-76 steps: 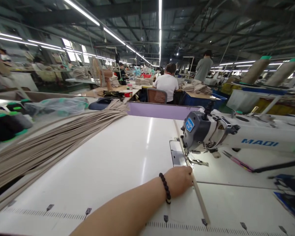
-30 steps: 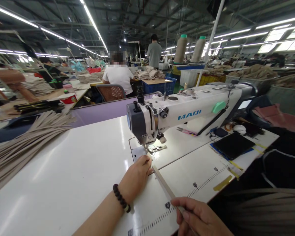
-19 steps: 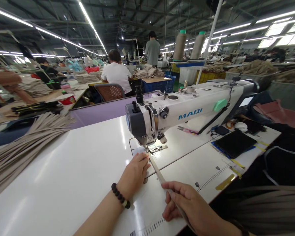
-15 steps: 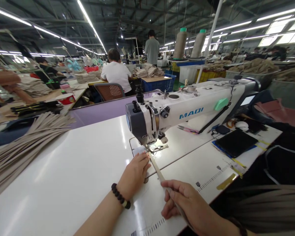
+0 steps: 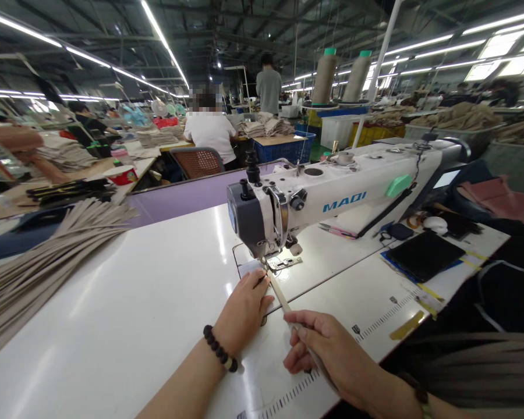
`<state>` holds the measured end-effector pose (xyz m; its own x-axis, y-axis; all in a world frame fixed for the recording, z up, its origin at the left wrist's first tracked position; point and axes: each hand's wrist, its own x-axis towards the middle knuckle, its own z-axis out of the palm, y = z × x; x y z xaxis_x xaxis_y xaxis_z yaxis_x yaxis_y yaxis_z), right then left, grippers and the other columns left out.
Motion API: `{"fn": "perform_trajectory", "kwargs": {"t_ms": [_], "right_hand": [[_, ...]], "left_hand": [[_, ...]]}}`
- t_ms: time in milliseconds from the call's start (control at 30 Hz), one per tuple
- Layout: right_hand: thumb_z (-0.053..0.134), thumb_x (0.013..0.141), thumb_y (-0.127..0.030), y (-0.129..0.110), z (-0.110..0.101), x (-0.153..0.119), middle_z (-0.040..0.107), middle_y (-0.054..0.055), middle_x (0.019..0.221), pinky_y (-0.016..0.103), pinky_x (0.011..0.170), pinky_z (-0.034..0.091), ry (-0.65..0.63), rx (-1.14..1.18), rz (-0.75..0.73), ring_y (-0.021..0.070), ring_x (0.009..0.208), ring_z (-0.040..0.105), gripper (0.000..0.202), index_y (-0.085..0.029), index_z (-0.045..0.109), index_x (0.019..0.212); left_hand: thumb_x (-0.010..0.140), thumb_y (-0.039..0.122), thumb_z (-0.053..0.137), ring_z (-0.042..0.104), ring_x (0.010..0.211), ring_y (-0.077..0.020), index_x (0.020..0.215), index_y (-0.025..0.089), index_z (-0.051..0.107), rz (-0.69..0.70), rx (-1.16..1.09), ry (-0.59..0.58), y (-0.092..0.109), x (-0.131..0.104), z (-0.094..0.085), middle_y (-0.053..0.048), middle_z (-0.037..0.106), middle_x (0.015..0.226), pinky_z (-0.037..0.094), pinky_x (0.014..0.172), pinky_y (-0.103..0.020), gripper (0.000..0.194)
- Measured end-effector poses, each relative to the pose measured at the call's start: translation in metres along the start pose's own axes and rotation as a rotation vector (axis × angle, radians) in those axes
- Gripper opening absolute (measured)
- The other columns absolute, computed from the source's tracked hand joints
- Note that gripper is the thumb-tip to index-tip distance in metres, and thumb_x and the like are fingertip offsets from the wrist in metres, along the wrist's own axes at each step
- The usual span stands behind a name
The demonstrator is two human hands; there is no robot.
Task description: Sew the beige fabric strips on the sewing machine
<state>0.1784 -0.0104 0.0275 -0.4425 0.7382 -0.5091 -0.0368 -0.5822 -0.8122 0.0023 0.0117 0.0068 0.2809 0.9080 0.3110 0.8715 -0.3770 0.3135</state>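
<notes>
Nearer to the sewing machine (image 5: 344, 195) than a second ago, the right hand (image 5: 325, 346) has come up along the beige strip (image 5: 279, 293), while the left hand has flattened out. Well to the left of the sewing machine, a bundle of strips (image 5: 56, 262) sprawls across the white tabletop (image 5: 157, 314). Just in front of the sewing machine's head lies the left hand (image 5: 242, 305) – palm down, thumb a little apart, fingertips at the strip's left edge; whether they press on it cannot be told. Between the hands, the strip slants from beneath the sewing machine's head toward the right hand, which pinches it between thumb and fingers – its tail trailing below. Beside the sewing machine's base are pink-handled snips (image 5: 338, 231); farther right, in front of it, lies a flat black item (image 5: 421, 256).
</notes>
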Motion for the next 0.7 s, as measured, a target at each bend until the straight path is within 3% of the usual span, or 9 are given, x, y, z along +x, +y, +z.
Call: {"fn": "perform_trajectory", "kwargs": {"t_ms": [267,533,633,700], "right_hand": [[0.061,0.060,-0.039,-0.002,0.003,0.000,0.056,-0.001,0.067,0.030,0.060,0.049,0.008,0.009,-0.011,0.0176,0.059,0.064,0.053,-0.009,0.050,0.103],[0.042,0.081,-0.014,-0.008,0.005,0.014,0.055,-0.001,0.068,0.026,0.061,0.052,0.050,-0.003,-0.017,0.0121,0.056,0.063,0.025,-0.006,0.050,0.104],[0.039,0.083,-0.009,-0.012,0.008,0.021,0.055,0.000,0.072,0.027,0.064,0.053,0.023,-0.034,-0.036,0.0122,0.059,0.063,0.026,-0.006,0.049,0.107],[0.039,0.084,-0.012,-0.018,0.005,0.021,0.058,0.003,0.078,0.030,0.066,0.053,-0.025,-0.178,-0.092,0.0148,0.066,0.064,0.032,-0.007,0.048,0.114]], "left_hand": [[0.081,0.012,0.052,0.053,0.109,-0.0257,0.102,0.015,0.055,-0.019,0.009,-0.006,-0.002,-0.001,0.004,-0.012,0.056,0.115,0.046,0.097,-0.044,0.022],[0.082,0.012,0.050,0.052,0.111,-0.0262,0.108,0.014,0.054,-0.020,0.032,-0.021,-0.002,-0.001,0.005,-0.013,0.055,0.118,0.046,0.097,-0.044,0.027],[0.082,0.010,0.049,0.053,0.110,-0.0255,0.104,0.013,0.057,-0.022,0.013,-0.031,-0.004,-0.001,0.005,-0.012,0.057,0.116,0.046,0.097,-0.042,0.023],[0.083,0.009,0.047,0.055,0.108,-0.0232,0.103,0.014,0.057,-0.050,-0.012,-0.024,-0.007,0.000,0.002,-0.011,0.058,0.115,0.047,0.096,-0.039,0.023]]}}
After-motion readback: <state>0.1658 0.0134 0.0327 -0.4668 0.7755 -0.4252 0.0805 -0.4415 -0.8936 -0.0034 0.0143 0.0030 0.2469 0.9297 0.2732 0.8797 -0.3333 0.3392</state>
